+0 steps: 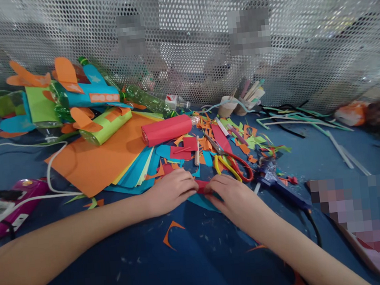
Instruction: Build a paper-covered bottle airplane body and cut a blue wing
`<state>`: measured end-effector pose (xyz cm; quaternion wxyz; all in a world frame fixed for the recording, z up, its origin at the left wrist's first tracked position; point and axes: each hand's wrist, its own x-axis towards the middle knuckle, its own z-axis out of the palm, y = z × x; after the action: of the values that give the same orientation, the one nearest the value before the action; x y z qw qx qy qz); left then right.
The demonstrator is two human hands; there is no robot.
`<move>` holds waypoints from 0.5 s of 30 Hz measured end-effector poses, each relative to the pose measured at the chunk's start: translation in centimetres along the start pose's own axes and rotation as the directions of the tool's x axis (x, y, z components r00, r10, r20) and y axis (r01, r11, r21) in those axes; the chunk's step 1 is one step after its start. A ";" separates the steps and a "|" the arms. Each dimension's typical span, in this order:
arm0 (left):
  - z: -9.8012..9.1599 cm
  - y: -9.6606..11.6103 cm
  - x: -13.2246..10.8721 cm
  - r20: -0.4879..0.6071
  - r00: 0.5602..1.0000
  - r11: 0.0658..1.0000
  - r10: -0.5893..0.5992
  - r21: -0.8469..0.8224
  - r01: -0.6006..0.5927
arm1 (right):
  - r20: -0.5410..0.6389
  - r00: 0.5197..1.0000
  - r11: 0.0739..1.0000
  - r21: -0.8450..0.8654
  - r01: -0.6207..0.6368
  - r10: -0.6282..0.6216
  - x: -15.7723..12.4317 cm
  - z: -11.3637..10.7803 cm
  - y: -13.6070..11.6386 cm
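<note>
Between my two hands is a small piece of red paper, low over the table. My left hand has its fingertips pressed together at the paper's left end. The fingers of my right hand close on its right end. Under them lies a piece of blue paper. Just beyond are red-handled scissors, yellow-handled scissors and many coloured scraps. A bottle wrapped in red paper lies farther back. To the right of my right hand rests a blue glue gun.
Stacked coloured sheets and paper-covered bottles fill the back left. A purple device with white cables lies left. Cups of sticks stand by the metal mesh. A blurred flat object is at right.
</note>
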<state>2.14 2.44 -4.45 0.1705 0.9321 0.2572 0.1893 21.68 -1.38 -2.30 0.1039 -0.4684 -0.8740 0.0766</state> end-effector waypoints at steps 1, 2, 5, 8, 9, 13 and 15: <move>0.0 0.0 0.0 -0.004 1.000 1.000 0.007 0.000 -0.007 | -0.002 1.000 1.000 -0.005 -0.005 0.005 0.0 0.0 0.0; 0.0 0.0 0.0 -0.010 1.000 1.000 0.014 -0.001 -0.014 | -0.009 1.000 1.000 -0.007 -0.008 0.008 0.1 0.1 0.0; 0.1 0.0 0.0 -0.017 0.999 1.000 0.030 -0.001 -0.030 | -0.042 0.999 1.000 -0.020 0.006 -0.007 0.1 0.3 0.0; 0.2 0.0 -0.1 -0.021 0.999 0.999 0.033 0.013 -0.033 | -0.056 0.998 0.997 -0.079 0.023 -0.028 0.1 0.6 0.0; 0.2 0.0 -0.1 -0.022 0.999 0.999 0.033 0.015 -0.033 | -0.054 0.998 0.995 -0.097 0.028 -0.033 0.1 0.7 0.0; 0.1 0.0 -0.1 -0.024 0.999 0.999 0.036 -0.003 -0.036 | -0.067 0.997 0.997 -0.070 0.018 -0.023 0.0 1.0 0.1; 0.1 -0.1 -0.1 -0.019 0.999 0.999 0.037 -0.014 -0.037 | -0.076 0.997 1.000 -0.024 -0.011 0.009 0.0 1.0 0.2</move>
<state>2.04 2.43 -4.63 0.1715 0.9336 0.2402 0.2032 21.59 -1.35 -3.31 0.1312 -0.4765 -0.8680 0.0487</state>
